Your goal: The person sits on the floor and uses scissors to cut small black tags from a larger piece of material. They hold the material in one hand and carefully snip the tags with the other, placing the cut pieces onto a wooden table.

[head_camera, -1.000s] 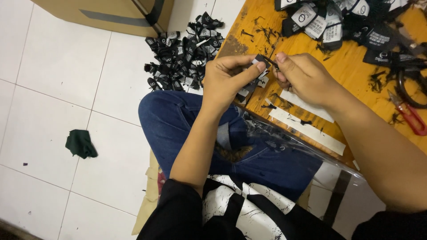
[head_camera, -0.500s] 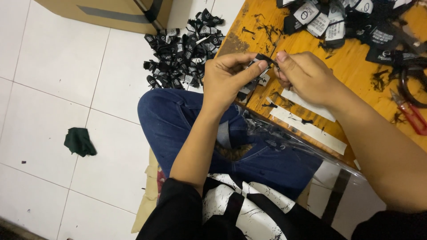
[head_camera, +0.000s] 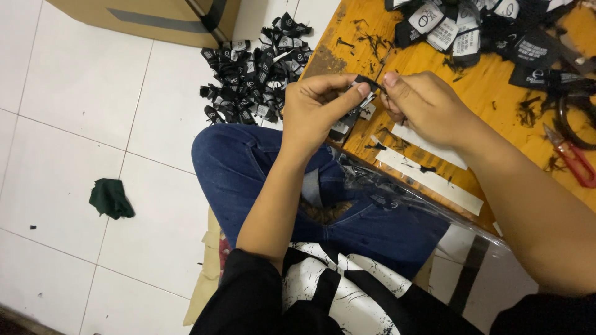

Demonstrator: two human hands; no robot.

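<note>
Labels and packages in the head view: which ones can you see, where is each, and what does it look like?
Small label: pinched between left hand and right hand, black with white.
Label heap: on the white floor tiles beside the knee, small folded black-and-white pieces.
Label row: far edge of the wooden board, black and white tags.
White strips: near edge of the board, long, plain.
Cardboard box: top left, brown.

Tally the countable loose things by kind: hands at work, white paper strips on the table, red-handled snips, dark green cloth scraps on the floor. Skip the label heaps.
Hands: 2, the left hand and right hand, both pinching one small black woven label
White paper strips on the orange wooden table: 2
Red-handled snips: 1
Dark green cloth scrap: 1
Total: 6
</note>
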